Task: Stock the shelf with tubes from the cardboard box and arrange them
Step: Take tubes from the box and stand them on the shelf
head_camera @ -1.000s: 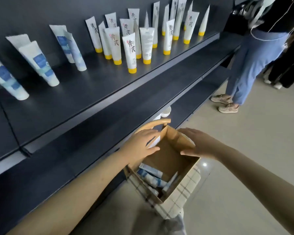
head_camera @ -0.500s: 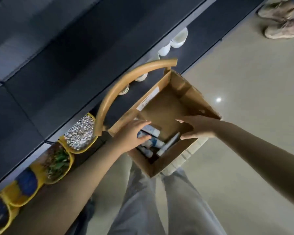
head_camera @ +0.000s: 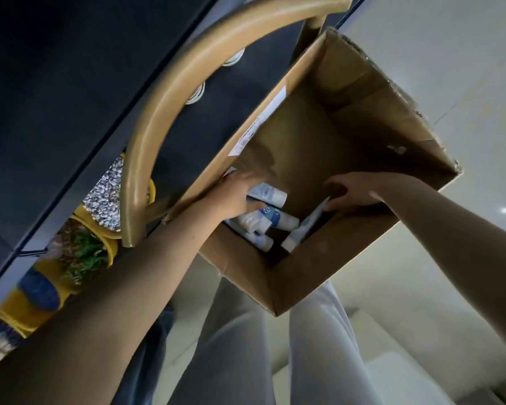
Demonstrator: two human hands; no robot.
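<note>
Tubes (head_camera: pixel 268 217) lie in a small heap at the bottom of the cardboard box (head_camera: pixel 289 282), down in the corner nearest the person. They are white with blue marks, and they lie across each other. One thin tube (head_camera: pixel 301 232) leans up against the near wall, a little apart from the heap. No tube shows on the dark shelf (head_camera: pixel 70 83) in this view.

The left hand (head_camera: pixel 234 197) is down in the box, right over the heap, and its thumb lies on a tube. Its fingers are blurred, so it is not clear if it has hold of one yet. The right hand (head_camera: pixel 351 191) comes in over the box's wall on the person's right, with its fingertips just beside the top of the leaning tube. It is not clear if it pinches that tube or only steadies the box.

The step looks like picking up tubes to carry to the shelf. To do it well, the person should take a tube round its middle, not by the flat end. It should come straight up, so the others do not get dragged. One or two at a time is safer than a big handful, as smooth tubes could slip.

Beside the box stands a curved tan bar (head_camera: pixel 164 106). Near its foot, yellow pots (head_camera: pixel 100 238) sit low down by the shelf. Grey trousers (head_camera: pixel 319 346) and pale floor (head_camera: pixel 450 97) show around the box.
</note>
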